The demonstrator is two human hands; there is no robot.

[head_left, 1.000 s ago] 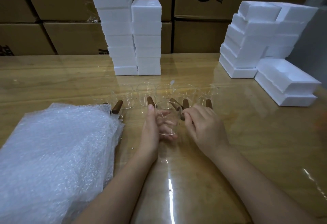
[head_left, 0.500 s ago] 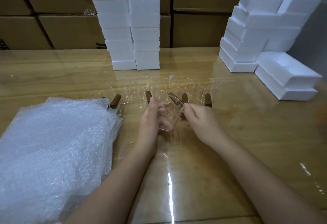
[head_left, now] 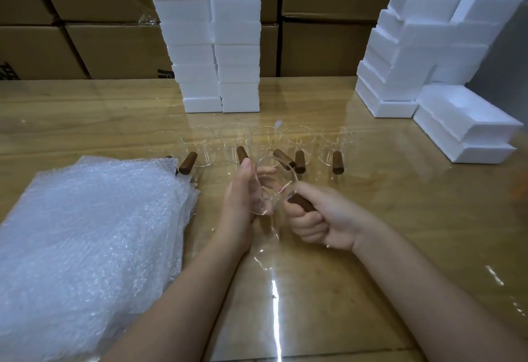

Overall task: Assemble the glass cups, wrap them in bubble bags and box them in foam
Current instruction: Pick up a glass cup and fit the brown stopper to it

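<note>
Left hand (head_left: pixel 239 200) grips one glass cup (head_left: pixel 267 190); right hand (head_left: pixel 321 220) clamped on its wooden handle (head_left: pixel 300 203); apparently six cups (head_left: pixel 265 140) rowed behind.

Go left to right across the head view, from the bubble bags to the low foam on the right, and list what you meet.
The pile of bubble bags → left hand → glass cup it holds → wooden handle → right hand gripping that handle → low foam boxes.
</note>
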